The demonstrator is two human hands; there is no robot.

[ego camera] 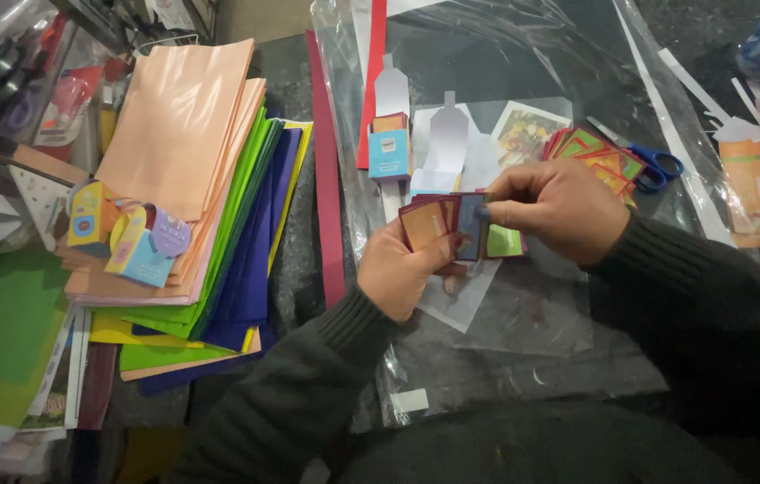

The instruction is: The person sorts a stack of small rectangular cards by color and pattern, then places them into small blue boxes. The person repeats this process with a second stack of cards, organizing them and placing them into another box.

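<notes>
Above the clear plastic sheet (523, 305), the left hand (398, 273) grips a fan of small cards (452, 224); the right hand (555, 211) pinches one. Best slide cards singly, keeping the fan tight.

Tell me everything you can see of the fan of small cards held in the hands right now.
The fan of small red-bordered paper cards is spread sideways above the clear plastic sheet. Faces show orange, blue and green panels. The left hand grips its lower left edge; the right hand pinches the blue card from above with its fingers.
</notes>
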